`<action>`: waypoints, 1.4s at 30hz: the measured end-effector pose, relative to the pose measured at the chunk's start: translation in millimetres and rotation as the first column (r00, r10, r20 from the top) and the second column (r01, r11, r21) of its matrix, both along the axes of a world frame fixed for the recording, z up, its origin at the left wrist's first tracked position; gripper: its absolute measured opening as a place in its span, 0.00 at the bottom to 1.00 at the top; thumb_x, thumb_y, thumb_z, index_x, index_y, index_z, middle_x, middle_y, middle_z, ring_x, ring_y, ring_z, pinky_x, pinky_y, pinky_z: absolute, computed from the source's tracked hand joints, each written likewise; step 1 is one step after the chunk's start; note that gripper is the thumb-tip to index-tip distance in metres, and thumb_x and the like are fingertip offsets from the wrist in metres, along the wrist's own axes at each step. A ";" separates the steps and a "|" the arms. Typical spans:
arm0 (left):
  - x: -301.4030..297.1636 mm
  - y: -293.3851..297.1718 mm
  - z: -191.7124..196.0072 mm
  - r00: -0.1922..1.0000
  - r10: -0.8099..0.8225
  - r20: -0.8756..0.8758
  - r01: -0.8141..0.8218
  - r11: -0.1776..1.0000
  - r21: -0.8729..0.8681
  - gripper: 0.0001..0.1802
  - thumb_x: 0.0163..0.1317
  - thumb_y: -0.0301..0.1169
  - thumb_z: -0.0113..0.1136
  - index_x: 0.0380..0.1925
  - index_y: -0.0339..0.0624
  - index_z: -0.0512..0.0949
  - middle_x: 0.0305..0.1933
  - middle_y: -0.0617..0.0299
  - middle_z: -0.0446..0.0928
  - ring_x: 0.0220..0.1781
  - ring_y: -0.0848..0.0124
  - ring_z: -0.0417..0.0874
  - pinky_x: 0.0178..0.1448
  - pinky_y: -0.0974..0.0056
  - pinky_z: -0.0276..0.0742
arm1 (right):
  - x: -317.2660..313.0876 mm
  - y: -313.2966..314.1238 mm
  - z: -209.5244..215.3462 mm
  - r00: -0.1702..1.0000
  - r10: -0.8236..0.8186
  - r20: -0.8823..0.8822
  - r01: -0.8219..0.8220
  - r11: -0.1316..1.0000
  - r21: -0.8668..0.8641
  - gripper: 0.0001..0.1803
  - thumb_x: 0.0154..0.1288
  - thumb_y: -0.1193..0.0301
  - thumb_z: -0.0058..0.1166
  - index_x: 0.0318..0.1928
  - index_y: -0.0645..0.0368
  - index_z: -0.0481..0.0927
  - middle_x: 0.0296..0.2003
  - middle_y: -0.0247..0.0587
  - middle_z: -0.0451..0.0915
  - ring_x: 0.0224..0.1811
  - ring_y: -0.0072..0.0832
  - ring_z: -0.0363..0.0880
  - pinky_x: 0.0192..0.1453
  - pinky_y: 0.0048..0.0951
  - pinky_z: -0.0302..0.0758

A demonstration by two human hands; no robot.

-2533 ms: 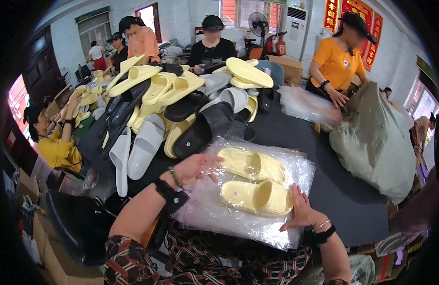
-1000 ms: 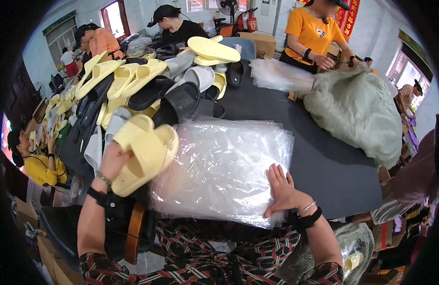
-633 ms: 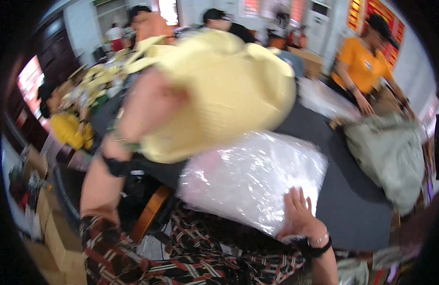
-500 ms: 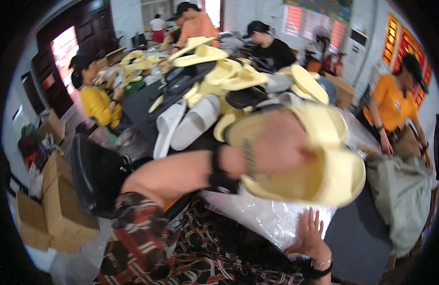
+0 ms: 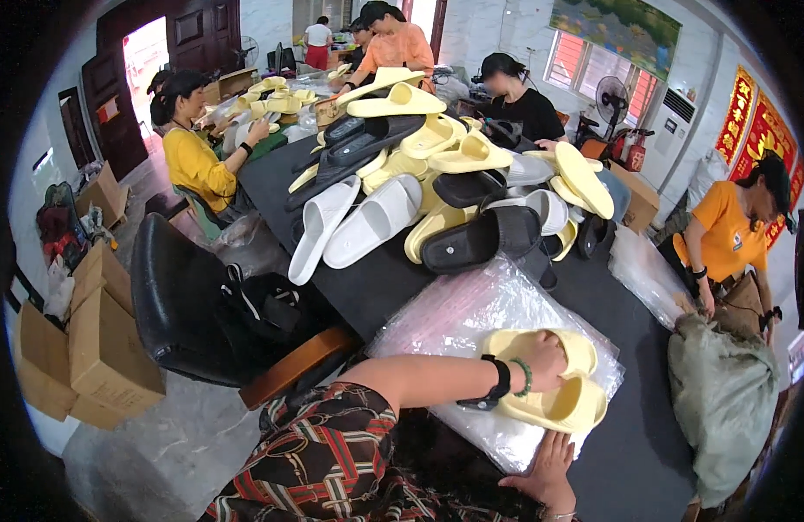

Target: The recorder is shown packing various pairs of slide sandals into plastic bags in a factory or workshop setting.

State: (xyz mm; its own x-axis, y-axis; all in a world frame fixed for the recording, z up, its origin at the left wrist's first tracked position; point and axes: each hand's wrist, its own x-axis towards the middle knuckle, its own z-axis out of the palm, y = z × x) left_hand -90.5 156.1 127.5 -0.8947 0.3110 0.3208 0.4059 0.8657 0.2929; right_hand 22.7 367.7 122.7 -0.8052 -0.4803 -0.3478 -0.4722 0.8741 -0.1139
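Observation:
My left hand (image 5: pixel 541 361) grips a pair of pale yellow slippers (image 5: pixel 563 396) and holds them low over a stack of clear plastic bags (image 5: pixel 458 317) on the dark table (image 5: pixel 376 291). A black wristband and a green bead bracelet sit on that wrist. My right hand (image 5: pixel 545 474) lies flat with fingers spread on the near edge of the bags, holding nothing.
A big heap of yellow, white and black slippers (image 5: pixel 437 183) fills the table beyond the bags. A grey-green sack (image 5: pixel 723 409) lies at the right. A black chair (image 5: pixel 189 313) and cardboard boxes (image 5: pixel 97 344) stand at my left. Several people sit around the table.
My left hand lifted the yellow slippers off the bags, swung them up close past the camera, and has brought them back down over the bags. My right hand stayed on the bags.

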 end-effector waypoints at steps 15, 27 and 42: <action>55.9 -157.1 25.0 0.958 0.260 -0.122 -0.267 0.963 -0.046 0.25 0.57 0.53 0.61 0.24 0.40 0.86 0.36 0.53 0.82 0.51 0.52 0.75 0.63 0.45 0.62 | -8.6 33.9 -8.8 0.975 0.063 0.215 0.058 0.856 -0.514 0.56 0.65 0.51 0.56 0.76 0.65 0.34 0.77 0.63 0.31 0.81 0.48 0.21 0.79 0.48 0.23; 99.7 -57.4 -9.8 0.995 -0.014 -0.095 0.024 0.994 0.108 0.19 0.58 0.48 0.61 0.25 0.43 0.85 0.37 0.58 0.82 0.55 0.60 0.72 0.62 0.50 0.60 | -9.3 32.9 -32.6 0.991 -0.013 0.130 0.057 0.937 -0.343 0.42 0.67 0.69 0.44 0.77 0.62 0.41 0.78 0.55 0.38 0.81 0.49 0.27 0.80 0.49 0.26; 114.3 -164.4 -18.0 0.986 0.157 -0.061 -0.157 0.988 0.006 0.22 0.58 0.47 0.63 0.41 0.39 0.84 0.53 0.51 0.78 0.60 0.51 0.70 0.67 0.46 0.60 | 6.9 11.6 -7.4 0.998 -0.061 -0.031 0.044 0.922 -0.384 0.43 0.67 0.67 0.44 0.76 0.67 0.40 0.77 0.61 0.36 0.81 0.50 0.26 0.80 0.48 0.25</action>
State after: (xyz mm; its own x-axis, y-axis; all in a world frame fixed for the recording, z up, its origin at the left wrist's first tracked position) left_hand 23.8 -8.2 109.5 -0.9110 0.1678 0.3768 0.2821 0.9199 0.2723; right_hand 29.6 379.3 115.3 -0.8425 -0.5270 -0.1115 -0.4386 0.7913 -0.4261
